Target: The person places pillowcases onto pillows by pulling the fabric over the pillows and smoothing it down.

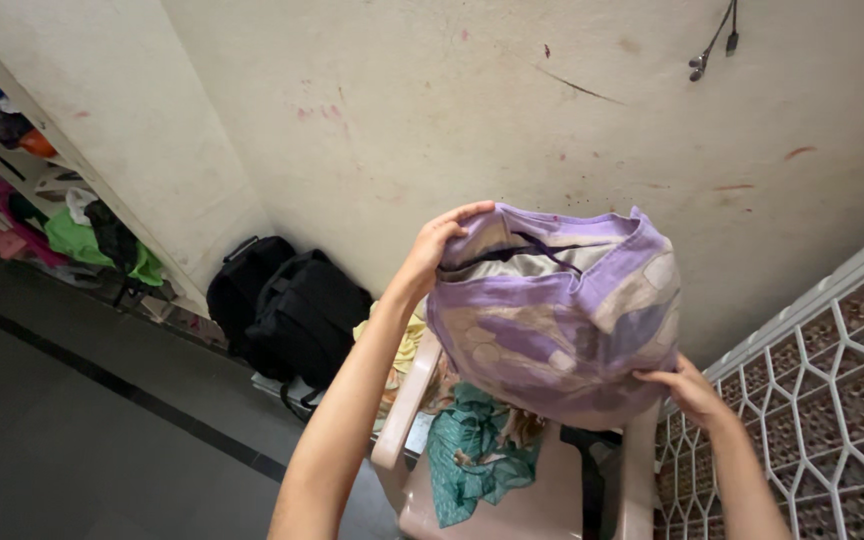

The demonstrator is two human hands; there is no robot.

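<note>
Black backpacks (287, 305) against the wall, teal cloth (472, 450) on a plastic chair (552, 500), white lattice (812, 400) alongside.

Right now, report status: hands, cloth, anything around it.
Left hand grips purple cloth at top edge. Right hand holds its lower edge. Cloth held above chair piled with clothes.
</note>
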